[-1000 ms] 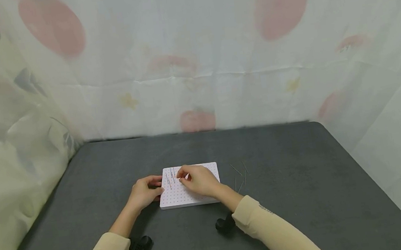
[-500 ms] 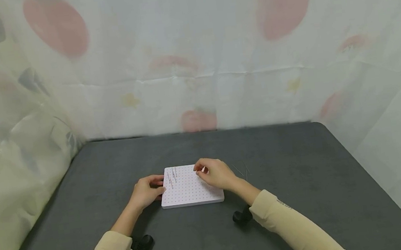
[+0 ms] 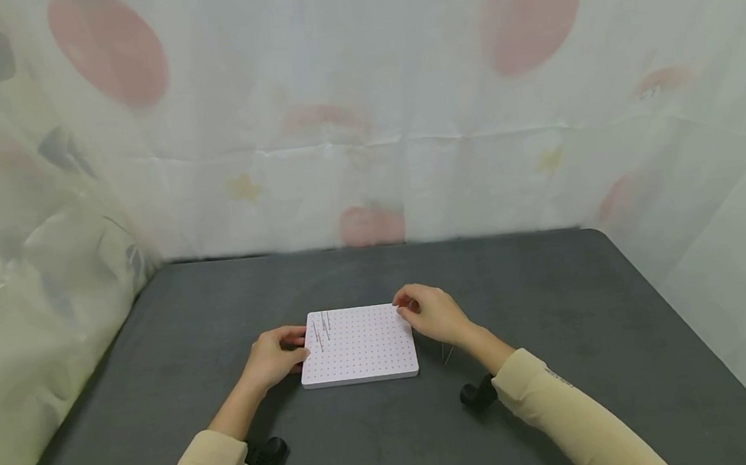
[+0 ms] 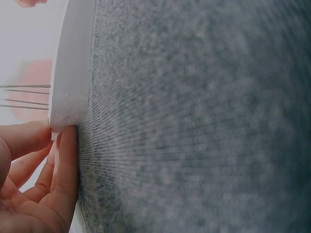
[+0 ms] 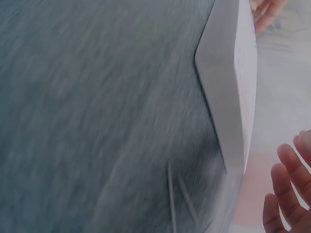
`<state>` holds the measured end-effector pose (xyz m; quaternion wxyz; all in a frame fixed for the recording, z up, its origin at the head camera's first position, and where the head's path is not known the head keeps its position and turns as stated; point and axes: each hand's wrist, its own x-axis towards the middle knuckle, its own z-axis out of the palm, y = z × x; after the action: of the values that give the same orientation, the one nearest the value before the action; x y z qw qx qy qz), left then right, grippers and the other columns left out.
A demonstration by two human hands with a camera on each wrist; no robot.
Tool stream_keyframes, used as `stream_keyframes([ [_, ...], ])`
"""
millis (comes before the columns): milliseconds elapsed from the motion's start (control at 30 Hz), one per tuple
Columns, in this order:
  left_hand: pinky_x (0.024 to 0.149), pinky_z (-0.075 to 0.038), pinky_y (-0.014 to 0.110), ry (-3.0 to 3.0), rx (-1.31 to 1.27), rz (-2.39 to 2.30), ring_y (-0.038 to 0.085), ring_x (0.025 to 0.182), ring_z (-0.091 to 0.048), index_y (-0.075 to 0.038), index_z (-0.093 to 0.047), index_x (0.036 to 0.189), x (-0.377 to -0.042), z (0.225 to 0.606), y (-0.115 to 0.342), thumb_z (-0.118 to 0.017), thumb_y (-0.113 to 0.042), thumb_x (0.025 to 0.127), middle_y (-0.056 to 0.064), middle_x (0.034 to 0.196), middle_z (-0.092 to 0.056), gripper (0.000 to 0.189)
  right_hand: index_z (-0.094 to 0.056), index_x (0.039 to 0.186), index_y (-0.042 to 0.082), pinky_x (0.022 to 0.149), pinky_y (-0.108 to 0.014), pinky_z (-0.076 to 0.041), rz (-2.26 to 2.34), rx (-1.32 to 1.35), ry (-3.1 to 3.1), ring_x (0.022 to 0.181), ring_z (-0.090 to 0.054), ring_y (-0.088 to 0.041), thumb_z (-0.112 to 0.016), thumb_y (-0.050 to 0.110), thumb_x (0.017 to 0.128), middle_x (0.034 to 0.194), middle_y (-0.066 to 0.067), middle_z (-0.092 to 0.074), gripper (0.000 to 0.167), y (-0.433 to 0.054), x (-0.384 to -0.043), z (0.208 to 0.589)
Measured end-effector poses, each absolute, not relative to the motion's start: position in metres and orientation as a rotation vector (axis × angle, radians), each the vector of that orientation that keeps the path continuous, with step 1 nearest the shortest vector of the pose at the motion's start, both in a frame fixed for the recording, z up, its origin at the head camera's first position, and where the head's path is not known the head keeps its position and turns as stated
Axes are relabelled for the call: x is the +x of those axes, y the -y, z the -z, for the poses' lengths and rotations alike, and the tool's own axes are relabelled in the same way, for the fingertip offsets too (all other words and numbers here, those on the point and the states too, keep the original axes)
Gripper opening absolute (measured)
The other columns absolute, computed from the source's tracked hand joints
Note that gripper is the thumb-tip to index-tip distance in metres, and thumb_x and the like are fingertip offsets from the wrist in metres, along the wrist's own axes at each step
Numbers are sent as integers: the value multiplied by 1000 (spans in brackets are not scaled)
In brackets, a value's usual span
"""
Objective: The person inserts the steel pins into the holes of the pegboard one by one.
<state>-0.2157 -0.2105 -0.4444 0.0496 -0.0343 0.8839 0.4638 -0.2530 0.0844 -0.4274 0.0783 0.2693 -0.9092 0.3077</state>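
Note:
A white pegboard (image 3: 366,352) with rows of small holes lies flat on the dark table. Several thin metal pins (image 3: 320,338) stand upright in it near its far left corner. My left hand (image 3: 273,360) holds the board's left edge; in the left wrist view the thumb is at the upper rim and the fingers touch the side wall (image 4: 73,63). My right hand (image 3: 434,315) hovers by the far right corner, fingers loosely bent. The right wrist view shows these fingers (image 5: 286,194) apart, nothing visible between them.
Loose pins (image 5: 171,199) lie on the table right of the board, partly hidden under my right forearm in the head view. A black wrist-worn device (image 3: 477,395) sits below each forearm. A printed curtain (image 3: 450,178) hangs behind the table (image 3: 564,333).
My right hand has moved right, from over the standing pins across the board to its far right corner. The left hand keeps its place at the board's left edge.

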Motion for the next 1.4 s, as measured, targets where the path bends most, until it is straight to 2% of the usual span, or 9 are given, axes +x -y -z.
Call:
stream_keyframes([
  [200,61,-56,31,-2691,-103,-1422,17,78,-61,0,-57,122,-216,444,210,-65,-2,80,16,104,-61,43,-65,99,13,67,-26,-50,-936,708,2750,79,-57,-9,-61,15,88,93,5,-62,12,-103,-257,429],
  [667,61,-56,31,-2697,-105,-1418,17,77,-61,0,-57,122,-217,448,213,-65,-3,79,16,104,-62,43,-64,102,7,69,-32,-50,-983,601,2697,80,-58,-16,-61,14,88,94,-2,-64,16,-139,-264,438],
  [867,61,-56,31,-2693,-106,-1421,17,77,-61,-1,-57,121,-216,448,212,-65,-2,80,16,104,-62,43,-65,101,10,67,-31,-49,-974,522,2708,78,-58,-15,-61,16,88,93,-2,-64,15,-151,-268,444],
  [1100,61,-56,31,-2695,-106,-1414,16,77,-61,-1,-57,121,-217,447,212,-65,-3,80,15,104,-62,42,-64,103,7,65,-32,-47,-993,477,2734,78,-57,-17,-61,16,88,94,-4,-64,18,-161,-268,446],
  [1400,61,-56,30,-2702,-117,-1406,16,76,-61,-2,-58,121,-217,448,211,-65,-3,80,14,103,-62,42,-64,99,7,63,-31,-43,-904,398,2826,73,-52,-15,-62,18,86,85,-3,-59,17,-168,-268,452],
])
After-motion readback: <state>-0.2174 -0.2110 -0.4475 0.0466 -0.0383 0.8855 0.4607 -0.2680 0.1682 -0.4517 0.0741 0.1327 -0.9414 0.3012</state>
